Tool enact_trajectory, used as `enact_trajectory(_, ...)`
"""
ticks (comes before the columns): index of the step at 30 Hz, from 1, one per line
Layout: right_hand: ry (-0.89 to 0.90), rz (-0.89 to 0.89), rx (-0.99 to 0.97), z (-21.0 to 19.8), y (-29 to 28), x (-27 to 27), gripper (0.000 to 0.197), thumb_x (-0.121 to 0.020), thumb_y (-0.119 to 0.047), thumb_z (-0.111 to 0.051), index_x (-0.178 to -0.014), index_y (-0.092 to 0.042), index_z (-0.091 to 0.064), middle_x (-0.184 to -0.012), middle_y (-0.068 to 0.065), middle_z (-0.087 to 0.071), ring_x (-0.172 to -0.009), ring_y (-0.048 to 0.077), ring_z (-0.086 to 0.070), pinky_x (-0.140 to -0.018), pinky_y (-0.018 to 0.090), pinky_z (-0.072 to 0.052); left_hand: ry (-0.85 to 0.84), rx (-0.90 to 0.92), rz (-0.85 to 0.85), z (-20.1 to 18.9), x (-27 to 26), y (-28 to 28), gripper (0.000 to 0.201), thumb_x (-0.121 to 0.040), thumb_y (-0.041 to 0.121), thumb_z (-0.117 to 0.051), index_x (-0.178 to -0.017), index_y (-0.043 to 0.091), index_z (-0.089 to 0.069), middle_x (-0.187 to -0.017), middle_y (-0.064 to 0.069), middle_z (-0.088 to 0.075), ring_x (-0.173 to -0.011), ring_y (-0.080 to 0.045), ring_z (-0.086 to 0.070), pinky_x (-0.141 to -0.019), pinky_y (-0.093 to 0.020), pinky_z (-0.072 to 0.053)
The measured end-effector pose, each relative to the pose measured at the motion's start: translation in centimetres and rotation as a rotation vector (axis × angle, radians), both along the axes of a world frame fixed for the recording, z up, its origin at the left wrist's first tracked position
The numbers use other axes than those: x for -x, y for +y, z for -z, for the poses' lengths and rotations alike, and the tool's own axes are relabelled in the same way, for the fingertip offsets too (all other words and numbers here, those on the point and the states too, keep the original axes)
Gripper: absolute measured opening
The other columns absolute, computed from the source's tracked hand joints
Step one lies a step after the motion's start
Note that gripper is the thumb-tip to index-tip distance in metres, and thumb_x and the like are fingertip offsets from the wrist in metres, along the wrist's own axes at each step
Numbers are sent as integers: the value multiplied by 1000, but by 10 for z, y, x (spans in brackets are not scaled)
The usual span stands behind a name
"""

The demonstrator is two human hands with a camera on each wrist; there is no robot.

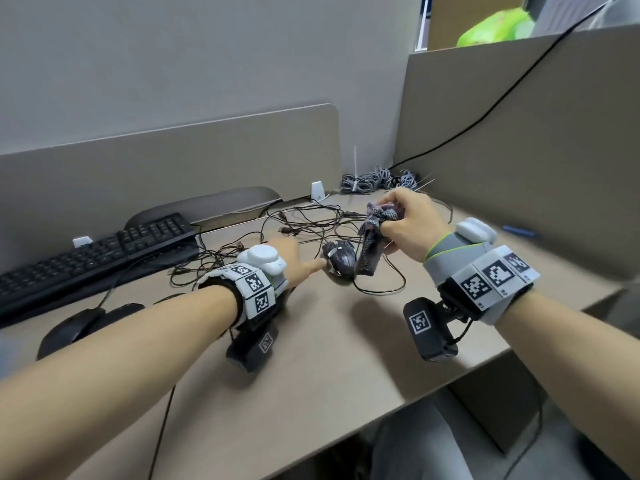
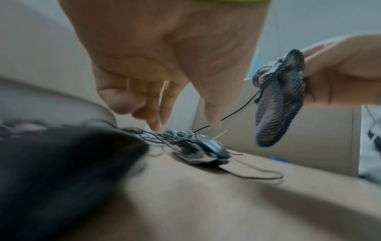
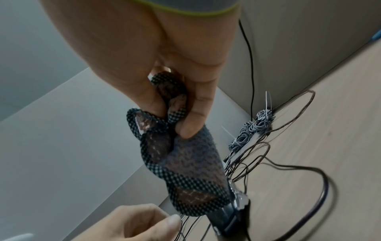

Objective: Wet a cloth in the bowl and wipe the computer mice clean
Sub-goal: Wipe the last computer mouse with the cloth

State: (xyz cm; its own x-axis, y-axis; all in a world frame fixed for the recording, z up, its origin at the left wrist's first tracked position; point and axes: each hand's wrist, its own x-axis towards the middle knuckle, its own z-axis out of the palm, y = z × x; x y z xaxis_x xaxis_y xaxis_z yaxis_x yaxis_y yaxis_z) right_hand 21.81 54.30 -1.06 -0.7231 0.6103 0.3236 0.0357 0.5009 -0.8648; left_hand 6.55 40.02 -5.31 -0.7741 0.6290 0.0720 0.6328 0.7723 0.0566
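Right hand [image 1: 407, 225] raised above the desk [image 1: 311, 358], fingers curled tight round a bunched, dark patterned cloth [image 1: 372, 244] whose loose end hangs down just beside a dark mouse [image 1: 339, 259]. Left hand [image 1: 294, 261] low over the desk with loosely bent fingers holding nothing, thumb tip at the mouse's near-left edge; contact not clear. Tangle of thin black cables [image 1: 298, 223] spread behind and around the mouse, one loop trailing toward the near side. Black keyboard [image 1: 93, 254] at far left, two more dark mice [image 1: 83, 323] before it, partly hidden by the left forearm. Grey cord bundles [image 1: 377, 180] in the corner against the partition [image 1: 519, 150]. Left wrist view blurred, lower left filled by a dark unidentifiable mass. No bowl within any view.
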Motion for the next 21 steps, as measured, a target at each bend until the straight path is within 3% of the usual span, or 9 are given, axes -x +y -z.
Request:
enact_trajectory(3, 4, 18, 25, -2, 9, -7, 28, -74, 15, -47, -88, -8, -55, -75, 7, -53, -48, 23, -59, -33, 27, -51, -39, 32, 18, 3, -12, 25, 79, -55, 90, -38, -69, 16, -61, -68, -4, -66, -66, -27, -64, -67, -31, -53)
enact_trajectory(6, -9, 44, 32, 0, 21, -11, 27, -74, 14, -46, -89, -7, -55, -75, 9, -54, -45, 18, -58, -34, 27, -51, -74, 35, 20, 10, -15, 49, 76, -64, 91, -42, -64, 16, -54, -63, 0, -58, -59, -20, -54, -55, -26, -36)
enact_trajectory(10, -30, 60, 37, 3, 34, -14, 28, -74, 13, -46, -93, -5, -57, -80, 13, -56, -52, 23, -59, -36, 28, -52, -232, 8, 69, 21, -11, 76, 59, -83, 72, -50, -95, 15, -58, -98, -2, -59, -93, -24, -55, -78, -27, -36)
enact_trajectory(12, -37, 69, 33, 5, 37, -13, 28, -73, 13, -47, -92, -6, -57, -80, 13, -55, -53, 24, -58, -36, 29, -52, -234, 17, 65, 26, -8, 83, 66, -82, 71, -53, -112, 13, -61, -114, -8, -62, -106, -29, -57, -83, -29, -37)
enact_trajectory(13, -39, 67, 31, 6, 38, -12, 28, -73, 13, -46, -91, -6, -57, -80, 13, -55, -52, 25, -58, -36, 30, -53, -232, 9, 51, 27, -6, 84, 66, -81, 71, -55, -112, 13, -62, -115, -8, -64, -107, -29, -58, -85, -29, -39)
enact_trajectory(15, -45, 49, 28, 7, 38, -9, 27, -73, 14, -46, -92, -2, -57, -78, 13, -55, -51, 27, -58, -38, 34, -53, -268, -8, 14, 26, -3, 84, 58, -78, 66, -59, -100, 13, -64, -107, -8, -65, -98, -29, -59, -80, -29, -42)
enact_trajectory(18, -53, 27, 33, 9, 34, -1, 27, -73, 14, -46, -93, 0, -56, -80, 14, -55, -52, 29, -59, -38, 34, -54, -386, -120, -61, 22, 1, 73, 40, -71, 55, -66, -73, 15, -63, -78, -6, -64, -79, -27, -62, -67, -28, -46)
enact_trajectory(21, -47, 14, 30, 12, 28, 11, 27, -73, 12, -48, -87, -9, -57, -83, 14, -58, -55, 32, -63, -40, 36, -55, -440, -227, -126, 24, 6, 59, 51, -43, 61, -66, -61, 13, -67, -67, -8, -72, -70, -27, -72, -71, -38, -61)
